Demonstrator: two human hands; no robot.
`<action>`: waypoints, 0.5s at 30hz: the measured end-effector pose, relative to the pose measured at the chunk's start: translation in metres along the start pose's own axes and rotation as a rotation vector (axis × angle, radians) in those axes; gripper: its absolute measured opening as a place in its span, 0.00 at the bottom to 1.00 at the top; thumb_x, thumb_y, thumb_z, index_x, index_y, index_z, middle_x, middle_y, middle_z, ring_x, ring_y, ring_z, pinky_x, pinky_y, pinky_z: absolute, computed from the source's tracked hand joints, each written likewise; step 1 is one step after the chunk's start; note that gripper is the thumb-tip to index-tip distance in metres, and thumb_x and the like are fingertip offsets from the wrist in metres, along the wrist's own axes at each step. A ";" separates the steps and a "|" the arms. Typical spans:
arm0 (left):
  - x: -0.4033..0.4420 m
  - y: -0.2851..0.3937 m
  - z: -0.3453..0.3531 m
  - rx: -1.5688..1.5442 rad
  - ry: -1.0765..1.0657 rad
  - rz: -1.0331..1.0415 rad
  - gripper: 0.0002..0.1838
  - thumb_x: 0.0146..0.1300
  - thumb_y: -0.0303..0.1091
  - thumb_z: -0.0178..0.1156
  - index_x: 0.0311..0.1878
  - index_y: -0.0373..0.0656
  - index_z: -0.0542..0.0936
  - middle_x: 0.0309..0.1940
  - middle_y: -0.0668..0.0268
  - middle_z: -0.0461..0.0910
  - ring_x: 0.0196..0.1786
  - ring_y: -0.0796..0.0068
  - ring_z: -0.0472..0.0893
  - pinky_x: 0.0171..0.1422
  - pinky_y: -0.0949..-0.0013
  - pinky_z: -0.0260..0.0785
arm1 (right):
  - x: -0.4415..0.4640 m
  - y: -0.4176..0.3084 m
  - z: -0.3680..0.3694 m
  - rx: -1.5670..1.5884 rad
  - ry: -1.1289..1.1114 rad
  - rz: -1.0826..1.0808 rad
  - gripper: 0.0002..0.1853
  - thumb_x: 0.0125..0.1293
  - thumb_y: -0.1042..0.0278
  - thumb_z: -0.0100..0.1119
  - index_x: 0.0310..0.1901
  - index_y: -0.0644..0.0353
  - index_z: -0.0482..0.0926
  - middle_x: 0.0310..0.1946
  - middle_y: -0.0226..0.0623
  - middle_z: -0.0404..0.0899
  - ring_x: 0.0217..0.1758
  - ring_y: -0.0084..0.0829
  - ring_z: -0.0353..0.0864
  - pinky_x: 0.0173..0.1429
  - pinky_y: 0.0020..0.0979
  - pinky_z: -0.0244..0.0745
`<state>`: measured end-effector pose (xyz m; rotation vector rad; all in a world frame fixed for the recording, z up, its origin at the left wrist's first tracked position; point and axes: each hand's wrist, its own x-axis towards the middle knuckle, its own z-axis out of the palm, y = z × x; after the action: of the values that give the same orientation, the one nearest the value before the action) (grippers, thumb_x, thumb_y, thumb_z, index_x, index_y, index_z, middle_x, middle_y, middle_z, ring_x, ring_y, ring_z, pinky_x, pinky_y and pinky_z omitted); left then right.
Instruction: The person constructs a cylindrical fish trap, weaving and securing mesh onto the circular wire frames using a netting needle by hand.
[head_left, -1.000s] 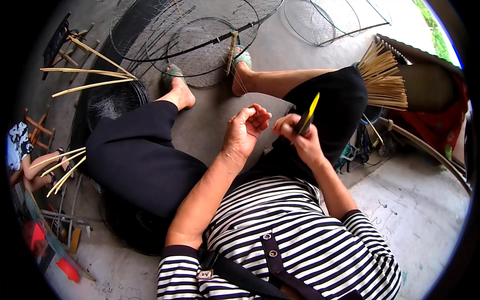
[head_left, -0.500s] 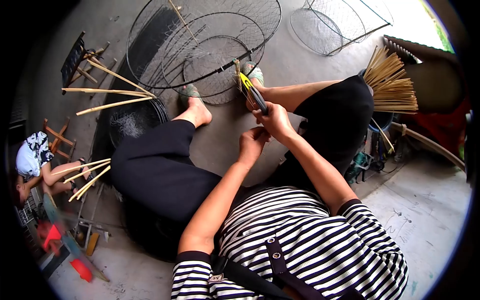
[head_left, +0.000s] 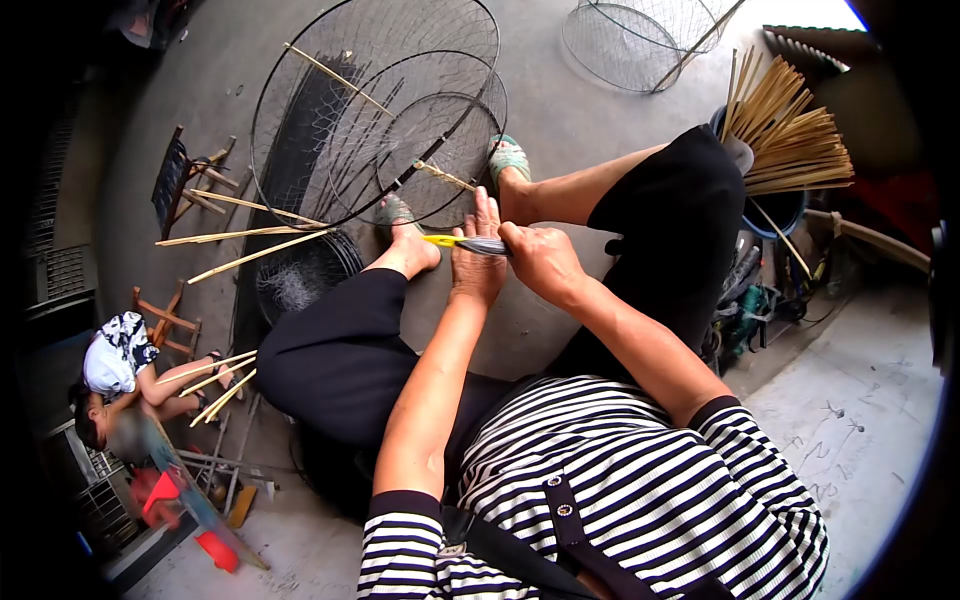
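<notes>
My right hand [head_left: 543,262] is closed around a slim hand tool [head_left: 485,245] with a yellow end and a grey body; its exact kind is unclear. The tool points left and crosses over my left hand [head_left: 476,262], whose fingers are stretched out flat and away from me. The left fingertips are close to the end of a short stick [head_left: 445,176] at the rim of a round wire-and-mesh cage [head_left: 447,135]. Whether they touch that stick I cannot tell. The cage stands on the floor by my sandalled feet.
Bamboo sticks [head_left: 790,135] fill a blue bucket [head_left: 787,218] at the right. More sticks [head_left: 250,235] lie across a dark basket [head_left: 335,270] at the left. Another mesh cage [head_left: 630,45] is at the back. A person [head_left: 125,360] sits at far left near a small stool [head_left: 185,185].
The tool has swung from pointing away to lying leftward across my left hand. My left hand has opened and stretched forward. The view has shifted slightly.
</notes>
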<state>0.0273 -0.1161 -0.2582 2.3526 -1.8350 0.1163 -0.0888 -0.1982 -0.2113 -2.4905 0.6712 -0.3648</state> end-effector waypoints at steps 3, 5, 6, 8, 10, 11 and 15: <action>-0.012 0.006 0.012 0.199 0.050 -0.156 0.33 0.62 0.34 0.52 0.68 0.25 0.62 0.75 0.41 0.51 0.50 0.57 0.76 0.55 0.58 0.69 | 0.014 -0.010 -0.004 -0.101 0.010 -0.185 0.19 0.63 0.68 0.51 0.54 0.67 0.72 0.24 0.41 0.82 0.25 0.37 0.84 0.29 0.38 0.78; -0.015 -0.004 0.031 0.312 -0.041 -0.060 0.28 0.63 0.35 0.53 0.63 0.27 0.67 0.67 0.43 0.64 0.50 0.55 0.76 0.57 0.56 0.68 | 0.021 -0.018 -0.010 -0.093 -0.020 -0.203 0.20 0.64 0.68 0.50 0.57 0.66 0.72 0.23 0.40 0.82 0.25 0.37 0.84 0.29 0.38 0.78; -0.006 -0.005 0.017 0.297 -0.020 0.022 0.26 0.64 0.35 0.53 0.61 0.29 0.69 0.63 0.44 0.67 0.50 0.54 0.76 0.58 0.55 0.67 | 0.027 -0.015 -0.007 -0.111 -0.022 -0.225 0.18 0.65 0.68 0.50 0.55 0.66 0.73 0.23 0.41 0.82 0.25 0.37 0.84 0.29 0.38 0.78; 0.000 -0.006 0.005 0.129 0.040 -0.065 0.15 0.63 0.34 0.53 0.50 0.34 0.74 0.50 0.50 0.75 0.53 0.51 0.75 0.62 0.53 0.65 | 0.045 -0.008 -0.007 -0.044 -0.077 -0.191 0.11 0.65 0.68 0.50 0.45 0.63 0.76 0.23 0.43 0.81 0.26 0.40 0.85 0.29 0.40 0.78; 0.009 -0.016 0.000 -0.133 -0.105 -0.297 0.11 0.65 0.31 0.51 0.47 0.36 0.75 0.41 0.51 0.80 0.47 0.50 0.80 0.53 0.55 0.72 | 0.060 0.006 0.009 0.007 -0.033 -0.175 0.07 0.63 0.68 0.52 0.37 0.62 0.76 0.22 0.44 0.81 0.27 0.44 0.85 0.30 0.42 0.78; 0.013 -0.020 0.002 -0.160 -0.176 -0.387 0.11 0.66 0.30 0.50 0.48 0.36 0.75 0.38 0.51 0.81 0.43 0.51 0.83 0.47 0.56 0.75 | 0.069 0.010 0.009 0.028 -0.009 -0.183 0.07 0.63 0.68 0.52 0.36 0.62 0.76 0.22 0.44 0.81 0.27 0.44 0.85 0.30 0.43 0.78; 0.022 -0.020 0.025 -0.739 0.432 -0.569 0.06 0.61 0.22 0.59 0.41 0.35 0.78 0.32 0.59 0.84 0.32 0.68 0.83 0.36 0.67 0.74 | 0.088 0.025 0.015 -0.040 -0.037 -0.178 0.05 0.62 0.66 0.53 0.35 0.57 0.75 0.21 0.36 0.81 0.26 0.39 0.84 0.31 0.40 0.73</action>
<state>0.0514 -0.1366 -0.2809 1.9873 -0.7734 -0.1011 -0.0185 -0.2573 -0.2276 -2.5969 0.4469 -0.3725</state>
